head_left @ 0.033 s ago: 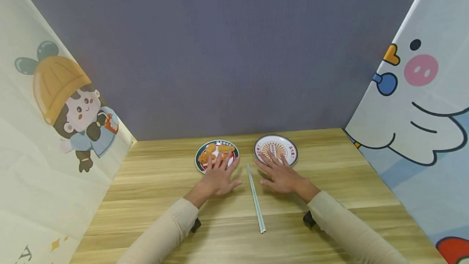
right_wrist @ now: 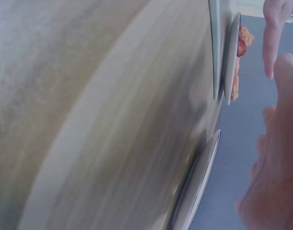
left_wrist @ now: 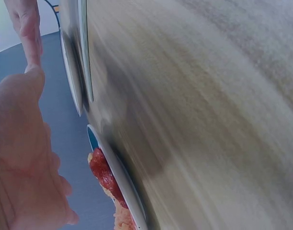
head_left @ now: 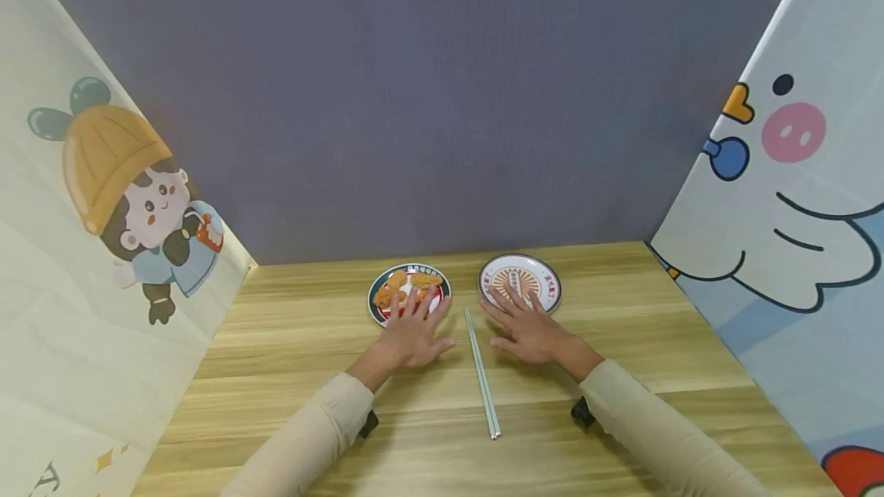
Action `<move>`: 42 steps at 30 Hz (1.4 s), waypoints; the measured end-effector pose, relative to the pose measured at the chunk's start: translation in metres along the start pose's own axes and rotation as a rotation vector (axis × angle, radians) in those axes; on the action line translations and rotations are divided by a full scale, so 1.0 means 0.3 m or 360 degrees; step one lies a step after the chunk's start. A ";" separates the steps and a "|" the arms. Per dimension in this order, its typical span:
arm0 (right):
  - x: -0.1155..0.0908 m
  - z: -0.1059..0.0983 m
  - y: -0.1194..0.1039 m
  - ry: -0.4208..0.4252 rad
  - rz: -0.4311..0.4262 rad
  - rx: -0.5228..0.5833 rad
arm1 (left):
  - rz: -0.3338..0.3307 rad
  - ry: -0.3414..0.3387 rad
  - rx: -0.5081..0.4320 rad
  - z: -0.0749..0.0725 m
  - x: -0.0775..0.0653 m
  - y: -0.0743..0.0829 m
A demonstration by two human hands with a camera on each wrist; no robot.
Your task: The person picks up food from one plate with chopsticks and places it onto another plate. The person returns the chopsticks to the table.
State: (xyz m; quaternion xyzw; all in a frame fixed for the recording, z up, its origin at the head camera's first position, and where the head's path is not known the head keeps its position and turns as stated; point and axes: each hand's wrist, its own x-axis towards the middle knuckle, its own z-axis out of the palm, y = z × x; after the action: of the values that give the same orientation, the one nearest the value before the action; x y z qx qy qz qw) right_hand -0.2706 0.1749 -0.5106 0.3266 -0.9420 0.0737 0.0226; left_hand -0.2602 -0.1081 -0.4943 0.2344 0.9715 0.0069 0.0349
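Observation:
My left hand (head_left: 412, 341) is held with spread, straight fingers over the near edge of a dark-rimmed plate (head_left: 374, 304). On that plate lie several golden fried chicken pieces (head_left: 426, 280), and the left wrist view shows a red, glossy piece (left_wrist: 104, 172) among them. My right hand (head_left: 535, 334), fingers likewise spread, is over the near part of a white plate (head_left: 551, 282) with a printed sunburst and red characters. Both wrist views show a gap between palm and table. A pair of pale green chopsticks (head_left: 485, 382) lies between the hands, touched by neither.
The wooden table (head_left: 276, 374) carries both plates near its back edge, close to a grey-blue panel (head_left: 428, 98). White cartoon-printed panels stand at the left (head_left: 62, 267) and right (head_left: 815, 236).

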 end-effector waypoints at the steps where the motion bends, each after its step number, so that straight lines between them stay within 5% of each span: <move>1: 0.001 -0.001 0.000 0.0001 0.0003 0.0002 | 0.0000 0.0001 0.0003 0.001 0.000 0.000; 24: 0.007 -0.003 0.008 0.0060 -0.0118 0.0091 | 0.0002 0.0106 -0.0031 -0.014 0.000 -0.028; 33: 0.016 -0.014 -0.003 0.0117 -0.0188 0.0140 | -0.0108 0.0223 -0.0047 -0.038 0.010 -0.056; 42: 0.019 -0.017 -0.022 0.0153 -0.0273 0.0160 | -0.0321 0.0314 -0.0247 -0.054 0.020 -0.114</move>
State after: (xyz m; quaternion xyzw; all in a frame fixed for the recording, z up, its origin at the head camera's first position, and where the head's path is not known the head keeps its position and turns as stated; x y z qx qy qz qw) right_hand -0.2710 0.1670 -0.5043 0.4029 -0.9036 0.1341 0.0575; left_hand -0.2822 -0.1356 -0.4797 0.1305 0.9853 0.1014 -0.0422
